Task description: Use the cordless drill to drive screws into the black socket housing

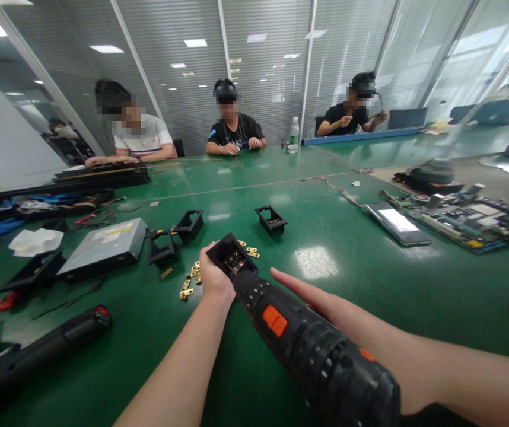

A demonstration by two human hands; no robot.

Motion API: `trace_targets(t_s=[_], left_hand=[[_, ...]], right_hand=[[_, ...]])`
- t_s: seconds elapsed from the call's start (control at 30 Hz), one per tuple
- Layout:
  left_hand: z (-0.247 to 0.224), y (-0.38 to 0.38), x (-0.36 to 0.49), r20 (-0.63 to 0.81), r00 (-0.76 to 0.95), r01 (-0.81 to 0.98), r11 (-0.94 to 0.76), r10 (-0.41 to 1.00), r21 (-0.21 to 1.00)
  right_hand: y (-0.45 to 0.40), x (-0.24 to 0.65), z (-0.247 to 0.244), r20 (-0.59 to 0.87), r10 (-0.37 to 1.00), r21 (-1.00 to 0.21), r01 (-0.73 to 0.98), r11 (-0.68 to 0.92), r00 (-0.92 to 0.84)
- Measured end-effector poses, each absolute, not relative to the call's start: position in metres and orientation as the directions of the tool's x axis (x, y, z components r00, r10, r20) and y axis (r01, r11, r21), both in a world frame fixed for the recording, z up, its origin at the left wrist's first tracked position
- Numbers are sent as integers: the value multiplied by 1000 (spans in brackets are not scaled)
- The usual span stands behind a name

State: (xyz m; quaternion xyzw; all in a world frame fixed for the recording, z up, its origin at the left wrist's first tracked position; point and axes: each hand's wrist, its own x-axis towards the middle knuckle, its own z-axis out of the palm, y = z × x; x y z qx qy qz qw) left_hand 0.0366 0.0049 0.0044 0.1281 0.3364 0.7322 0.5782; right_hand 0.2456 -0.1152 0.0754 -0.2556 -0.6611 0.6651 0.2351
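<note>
My left hand (pixel 214 283) is closed round a black plastic frame (pixel 226 249) with small brass-coloured parts inside it. A black cordless screwdriver with orange buttons (pixel 305 338) points into that frame, its front end at the near rim; the bit is hidden. My right hand (pixel 325 302) grips the screwdriver from the right, index finger stretched forward along it and the other fingers mostly hidden beneath. Loose brass strips (pixel 186 289) lie beside my left hand, and more brass strips (pixel 252 252) lie just past the held frame.
Similar black frames (pixel 271 220) stand farther out on the green table (pixel 219 196). To the left are a metal disc drive (pixel 105 249) and a black tool handle (pixel 72 332). A phone (pixel 395 223) and circuit boards (pixel 481 219) lie right. Several people sit across the table.
</note>
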Motion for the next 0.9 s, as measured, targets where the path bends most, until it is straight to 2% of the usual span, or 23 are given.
trace_targets(t_s=[0.17,0.3,0.4,0.6,0.8,0.9], left_hand=[[4,5,36,-201,-274,-765,-87,941,638],[2,5,35,-198,-255,-763,-72,946,642],[2,6,35,-202,-250,-772,-69,947,631],[0,7,34,-200,-299,-769,-111,933,630],[-1,7,32,-199,-284,-762,-95,938,641],[-1,8,33,-195,-297,-763,-109,935,638]], right_hand=[[-116,248,67,-109,667,-994,93,-60,-737],[-120,246,67,-92,651,-996,68,-62,-754],[-120,245,70,-131,663,-991,88,-98,-737],[-115,250,73,-29,641,-996,76,46,-767],[-113,248,73,-108,593,-994,69,-88,-798],[-113,247,77,-50,584,-999,32,-41,-810]])
